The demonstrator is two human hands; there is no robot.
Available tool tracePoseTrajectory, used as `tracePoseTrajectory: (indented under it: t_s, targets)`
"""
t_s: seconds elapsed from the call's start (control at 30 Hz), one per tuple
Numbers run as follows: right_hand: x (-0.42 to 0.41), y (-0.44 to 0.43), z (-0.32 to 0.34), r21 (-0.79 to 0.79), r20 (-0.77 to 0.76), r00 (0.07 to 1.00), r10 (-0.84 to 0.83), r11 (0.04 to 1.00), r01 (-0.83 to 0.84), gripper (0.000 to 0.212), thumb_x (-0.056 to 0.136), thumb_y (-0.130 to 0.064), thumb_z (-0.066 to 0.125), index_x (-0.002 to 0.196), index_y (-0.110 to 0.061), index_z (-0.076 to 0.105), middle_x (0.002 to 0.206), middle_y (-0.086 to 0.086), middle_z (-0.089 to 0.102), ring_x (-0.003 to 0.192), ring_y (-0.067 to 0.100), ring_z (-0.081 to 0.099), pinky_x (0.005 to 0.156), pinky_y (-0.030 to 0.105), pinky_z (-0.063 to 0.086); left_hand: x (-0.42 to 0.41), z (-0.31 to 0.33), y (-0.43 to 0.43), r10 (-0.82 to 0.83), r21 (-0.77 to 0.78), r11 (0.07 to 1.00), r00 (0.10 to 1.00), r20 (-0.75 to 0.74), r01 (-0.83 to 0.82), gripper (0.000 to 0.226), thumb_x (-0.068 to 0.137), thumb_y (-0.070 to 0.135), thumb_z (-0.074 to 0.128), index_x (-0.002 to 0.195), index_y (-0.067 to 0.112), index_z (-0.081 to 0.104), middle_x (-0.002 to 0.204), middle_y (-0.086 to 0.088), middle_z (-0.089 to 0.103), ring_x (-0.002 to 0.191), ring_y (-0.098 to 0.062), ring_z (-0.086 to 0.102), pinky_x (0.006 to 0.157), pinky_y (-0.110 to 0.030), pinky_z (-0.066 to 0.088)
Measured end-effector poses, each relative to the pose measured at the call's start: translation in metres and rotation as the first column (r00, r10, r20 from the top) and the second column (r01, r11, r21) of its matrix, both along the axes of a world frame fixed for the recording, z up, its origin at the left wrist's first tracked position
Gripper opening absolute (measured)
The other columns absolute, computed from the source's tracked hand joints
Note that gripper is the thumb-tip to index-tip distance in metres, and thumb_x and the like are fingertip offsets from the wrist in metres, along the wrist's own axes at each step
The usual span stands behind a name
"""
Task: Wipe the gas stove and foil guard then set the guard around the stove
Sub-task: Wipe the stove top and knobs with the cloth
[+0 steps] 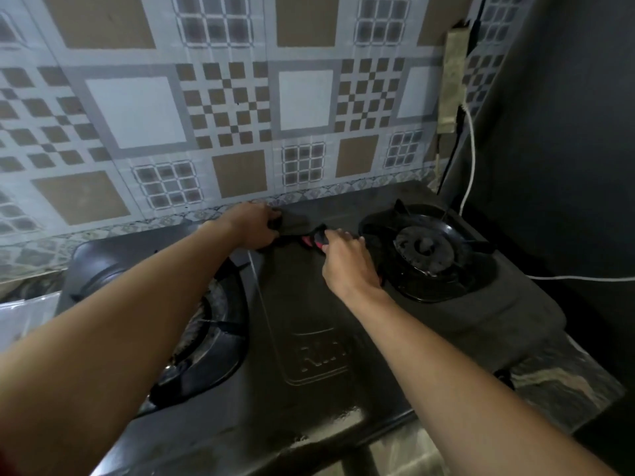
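Note:
A black two-burner gas stove (309, 321) fills the middle of the view. A dark cloth (299, 223) with a pink-red part lies at the stove's back middle. My left hand (252, 228) grips the cloth's left end near the back edge. My right hand (347, 259) pinches its right, pink end beside the right burner (426, 252). My left forearm crosses over the left burner (206, 324) and hides part of it. A patterned foil guard (206, 108) stands upright behind the stove like a back wall.
A dirty power strip (453, 80) hangs at the upper right, with a white cable (470, 159) running down and across a dark wall (567, 166) right of the stove. A marbled counter edge (563, 376) shows at the front right. Clear plastic (24, 314) lies at the left.

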State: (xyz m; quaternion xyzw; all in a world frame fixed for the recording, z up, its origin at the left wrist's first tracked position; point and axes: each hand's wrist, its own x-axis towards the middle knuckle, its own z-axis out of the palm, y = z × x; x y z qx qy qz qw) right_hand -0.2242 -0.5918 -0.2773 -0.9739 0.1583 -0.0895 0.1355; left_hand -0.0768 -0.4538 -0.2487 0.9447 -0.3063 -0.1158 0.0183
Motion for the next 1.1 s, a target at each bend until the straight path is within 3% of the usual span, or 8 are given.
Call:
tracePoseTrajectory:
  t_s: [0.23,0.37,0.47,0.57,0.73,0.9,1.0,1.1]
  targets:
    - [0.065,-0.014,0.006,0.111,-0.193,0.981,-0.018,0.993,0.04,0.042,0.101,-0.024,0.04,0.137,-0.004,0.046,0.14,0.021,0.048,0.132,0.037,0.041,0.114,0.052,0.026,0.003,-0.002,0.003,0.034,0.006,0.999,0.997,-0.073,-0.034,0.083,0.085,0.051,0.066,0.155,0.024,0.03,0.158,-0.004,0.034,0.141,-0.029,0.037,0.112,-0.038,0.031]
    - [0.094,-0.027,0.014,0.142,-0.323,0.943,0.078,0.989,-0.033,0.056,0.103,-0.025,0.035,0.152,-0.002,0.022,0.157,0.022,0.025,0.144,0.037,0.022,0.118,0.052,0.018,0.004,0.001,0.001,0.059,0.019,0.998,0.993,-0.102,-0.057,0.095,0.081,0.057,0.069,0.156,0.02,0.025,0.16,-0.006,0.031,0.143,-0.028,0.033,0.114,-0.037,0.029]
    - [0.108,-0.039,0.019,0.172,-0.39,0.902,0.186,0.977,-0.127,0.06,0.105,-0.024,0.03,0.156,-0.007,0.004,0.164,0.015,0.003,0.151,0.031,0.002,0.121,0.05,0.005,0.002,0.001,-0.002,0.069,0.042,0.997,0.984,-0.162,-0.063,0.099,0.082,0.064,0.063,0.158,0.021,0.017,0.165,-0.002,0.016,0.149,-0.025,0.022,0.119,-0.04,0.022]
    - [0.118,-0.058,0.023,0.176,-0.45,0.848,0.28,0.959,-0.224,0.059,0.107,-0.03,0.025,0.157,-0.017,-0.004,0.165,0.007,-0.008,0.152,0.023,-0.005,0.122,0.045,0.001,-0.007,-0.001,-0.01,0.056,0.093,0.995,0.986,-0.158,-0.042,0.103,0.083,0.071,0.055,0.159,0.02,0.006,0.166,-0.002,0.002,0.152,-0.024,0.007,0.122,-0.042,0.011]
    - [0.127,-0.089,0.025,0.219,-0.432,0.823,0.369,0.928,-0.301,0.067,0.104,-0.018,0.035,0.155,-0.04,-0.002,0.165,-0.002,0.004,0.149,0.026,0.02,0.118,0.038,0.021,-0.012,-0.011,-0.013,0.069,0.108,0.993,0.984,-0.166,-0.051,0.095,0.086,0.072,0.046,0.157,0.034,-0.004,0.165,-0.004,-0.013,0.152,-0.025,-0.012,0.121,-0.054,0.0]
    - [0.137,-0.113,0.031,0.13,-0.421,0.801,0.426,0.902,-0.411,0.063,0.102,-0.009,0.04,0.155,-0.037,0.019,0.163,-0.004,0.018,0.149,0.022,0.02,0.116,0.031,0.017,-0.019,-0.013,-0.016,0.105,0.101,0.991,0.978,-0.178,-0.088,0.093,0.087,0.07,0.044,0.156,0.035,-0.007,0.165,-0.004,-0.016,0.151,-0.026,-0.016,0.12,-0.056,-0.003]
    - [0.144,-0.129,0.034,0.078,-0.46,0.775,0.432,0.89,-0.45,0.062,0.101,-0.008,0.042,0.153,-0.037,0.025,0.162,-0.002,0.022,0.147,0.025,0.026,0.117,0.033,0.023,-0.027,-0.011,-0.022,0.131,0.068,0.99,0.987,-0.094,-0.125,0.092,0.088,0.069,0.044,0.157,0.032,-0.004,0.165,-0.006,-0.014,0.151,-0.03,-0.014,0.12,-0.056,-0.002]
    - [0.146,-0.14,0.035,0.102,-0.496,0.741,0.454,0.877,-0.469,0.052,0.103,-0.029,0.044,0.152,-0.037,0.027,0.162,-0.002,0.025,0.146,0.024,0.028,0.117,0.041,0.025,-0.039,-0.016,-0.033,0.146,0.022,0.989,0.984,-0.097,-0.145,0.088,0.089,0.072,0.037,0.157,0.034,-0.003,0.165,-0.006,-0.013,0.151,-0.03,-0.013,0.119,-0.056,-0.003]
